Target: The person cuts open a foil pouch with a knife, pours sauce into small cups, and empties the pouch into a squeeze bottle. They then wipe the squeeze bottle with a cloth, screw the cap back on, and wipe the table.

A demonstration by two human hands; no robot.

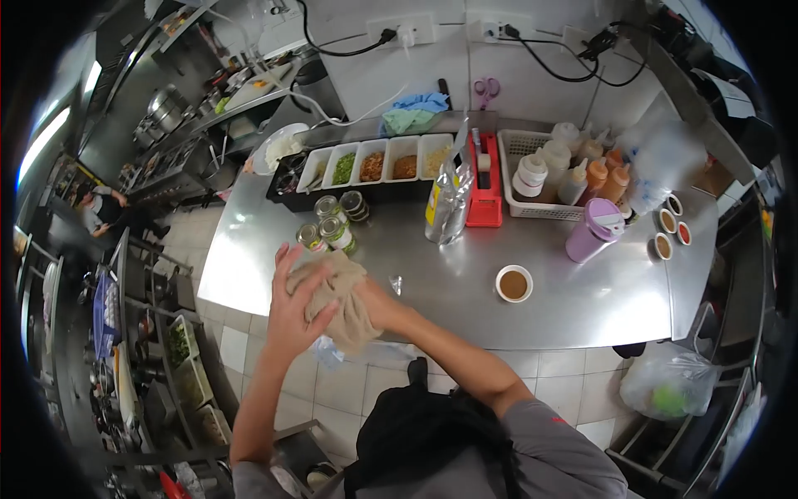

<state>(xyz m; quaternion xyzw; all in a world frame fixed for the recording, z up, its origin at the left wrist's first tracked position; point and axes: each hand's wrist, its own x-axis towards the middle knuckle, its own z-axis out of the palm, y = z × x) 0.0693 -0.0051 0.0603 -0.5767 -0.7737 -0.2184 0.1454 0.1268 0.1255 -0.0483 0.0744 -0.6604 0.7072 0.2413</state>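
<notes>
A beige cloth [339,298] is bunched between my two hands above the front left edge of the steel table [465,308]. My left hand [293,309] has its fingers bent around the cloth's left side. The cloth covers most of my right hand [376,304], whose fingers are hidden. Just beyond the cloth stand several small jars, among them a green one [338,234] and a dark-lidded one [355,205]. A small scrap of foil [396,285] lies right of my right hand.
Behind the jars is a black rack of toppings [372,166]. A silver pouch [450,200], red device [485,187], bottle basket [540,208], purple tumbler [595,230] and sauce cup [514,284] stand rightward. A person [104,212] is at far left.
</notes>
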